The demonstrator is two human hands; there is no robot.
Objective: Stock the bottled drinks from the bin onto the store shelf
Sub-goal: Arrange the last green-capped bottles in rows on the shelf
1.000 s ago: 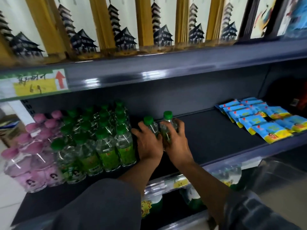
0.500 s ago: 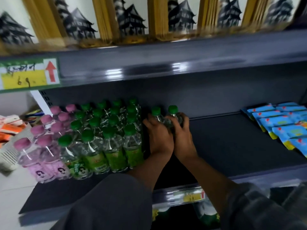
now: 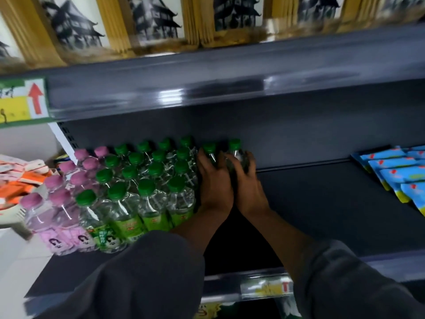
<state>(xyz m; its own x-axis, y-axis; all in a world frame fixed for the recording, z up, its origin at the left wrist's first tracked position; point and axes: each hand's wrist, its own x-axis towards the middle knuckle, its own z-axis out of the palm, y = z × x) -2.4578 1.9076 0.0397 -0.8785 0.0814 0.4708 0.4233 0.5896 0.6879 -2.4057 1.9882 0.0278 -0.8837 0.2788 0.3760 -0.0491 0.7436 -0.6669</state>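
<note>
Two clear bottles with green caps stand at the back of the dark shelf (image 3: 322, 203), just right of a packed block of green-capped bottles (image 3: 147, 180). My left hand (image 3: 215, 183) grips the left bottle (image 3: 209, 150). My right hand (image 3: 245, 180) grips the right bottle (image 3: 235, 147). Both hands sit side by side, and their backs hide the bottles' bodies. Only the caps and necks show. The bin is not in view.
Pink-capped bottles (image 3: 59, 199) stand at the shelf's left end. Blue snack packets (image 3: 397, 171) lie at the right end, with bare shelf between them and my hands. An upper shelf lip (image 3: 230, 88) hangs overhead. Orange packets (image 3: 18, 180) lie beyond the left side.
Both hands have pushed the two bottles from mid-shelf back toward the rear wall, beside the green block. The view has shifted so the blue packets sit further right.
</note>
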